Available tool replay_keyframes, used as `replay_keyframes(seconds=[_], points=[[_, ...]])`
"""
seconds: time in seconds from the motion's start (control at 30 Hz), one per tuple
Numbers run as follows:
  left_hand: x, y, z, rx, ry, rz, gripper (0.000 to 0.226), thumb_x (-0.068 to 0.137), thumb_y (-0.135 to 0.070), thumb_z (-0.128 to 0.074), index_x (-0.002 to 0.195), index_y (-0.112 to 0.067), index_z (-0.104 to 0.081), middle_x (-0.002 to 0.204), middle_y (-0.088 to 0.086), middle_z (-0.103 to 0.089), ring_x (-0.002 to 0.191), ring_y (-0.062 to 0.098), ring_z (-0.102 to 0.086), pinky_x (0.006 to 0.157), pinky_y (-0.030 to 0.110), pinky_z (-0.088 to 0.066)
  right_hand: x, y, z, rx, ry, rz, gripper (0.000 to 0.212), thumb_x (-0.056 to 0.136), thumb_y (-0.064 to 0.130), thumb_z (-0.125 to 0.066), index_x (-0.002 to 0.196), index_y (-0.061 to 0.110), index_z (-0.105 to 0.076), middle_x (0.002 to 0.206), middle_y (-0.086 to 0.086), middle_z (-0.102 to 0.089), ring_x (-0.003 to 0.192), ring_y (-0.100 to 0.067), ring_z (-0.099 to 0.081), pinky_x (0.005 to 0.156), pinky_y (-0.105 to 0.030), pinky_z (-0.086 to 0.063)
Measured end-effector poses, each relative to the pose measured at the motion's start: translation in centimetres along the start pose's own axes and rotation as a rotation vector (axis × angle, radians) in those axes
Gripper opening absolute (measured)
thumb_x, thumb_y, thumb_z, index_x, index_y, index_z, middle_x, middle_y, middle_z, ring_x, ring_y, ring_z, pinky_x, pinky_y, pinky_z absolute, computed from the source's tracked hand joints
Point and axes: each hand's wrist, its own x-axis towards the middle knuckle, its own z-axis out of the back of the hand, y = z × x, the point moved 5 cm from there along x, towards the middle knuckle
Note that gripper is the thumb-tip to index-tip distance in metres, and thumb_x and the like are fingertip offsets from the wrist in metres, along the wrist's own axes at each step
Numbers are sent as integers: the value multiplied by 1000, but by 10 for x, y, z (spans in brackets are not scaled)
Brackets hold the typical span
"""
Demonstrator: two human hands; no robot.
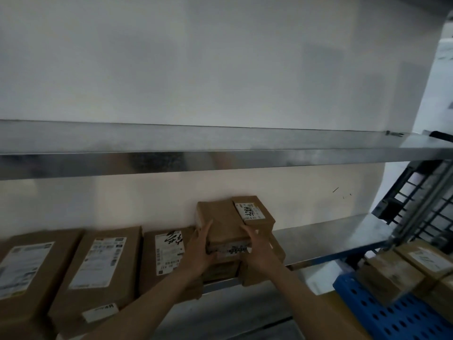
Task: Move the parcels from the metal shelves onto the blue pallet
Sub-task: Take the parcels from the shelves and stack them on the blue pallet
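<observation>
a pick from the lower metal shelf (326, 238) is in hand: a small stack of brown cardboard parcels (221, 223) is clasped from both sides, the left hand (199, 251) pressed to its left face and the right hand (259, 252) to its right face, with the fingers of each wrapped against the top box rather than spread free. the stack appears to be two or three boxes deep, though blur makes the count uncertain, and a smaller labelled parcel (255, 211) lies just beside it on the right, touching. the next move is judged to call for an even squeeze and a level lift, so that the lower boxes are not shed, then a turn to the right toward the blue pallet (382, 312), where several parcels (402, 268) are already stacked. three larger labelled parcels (98, 266) remain in a row on the shelf to the left. the upper metal shelf (220, 153) is bare in the part seen, a pale wall (196, 57) stands behind, and the room is dim.
</observation>
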Motion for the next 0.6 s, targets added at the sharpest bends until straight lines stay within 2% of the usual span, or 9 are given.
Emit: replay_keyframes(seconds=[0.17,0.33,0.43,0.5,0.6], points=[[1,1,3,-25,-22,-32,76,82,-5,-64,145,-20,-22,143,15,-36,126,25,-43,104,29,-38,-2,6,-4,28,-68,4,61,82,6,-61,135,16,-33,143,-10,-33,130,-22,-37,109,-34,-35],[-7,0,17,-69,-65,-54,74,84,-7,-64,144,-22,-23,142,11,-40,120,19,-47,100,23,-39,-2,22,-7,81,-202,67,54,80,3,-64,126,20,-41,128,-1,-42,114,-8,-39,100,-24,-40],[-16,-3,31,-61,-120,-102,74,85,-9,-64,144,-25,-23,142,8,-40,116,14,-47,95,16,-36,-5,33,-7,135,-256,97,50,80,6,-66,122,23,-44,120,5,-42,112,-9,-43,99,-26,-43],[-21,-8,41,-44,-148,-136,73,85,-10,-64,143,-27,-23,141,5,-40,116,14,-47,95,16,-35,-9,42,-6,167,-295,122,49,80,8,-67,120,24,-44,122,2,-44,112,-10,-45,98,-26,-45],[-24,-21,54,-11,-175,-217,73,85,-12,-64,142,-29,-23,139,2,-39,109,5,-42,92,13,-35,-15,52,-2,216,-339,136,51,79,9,-68,121,25,-44,130,-2,-44,118,-14,-47,98,-32,-49]])
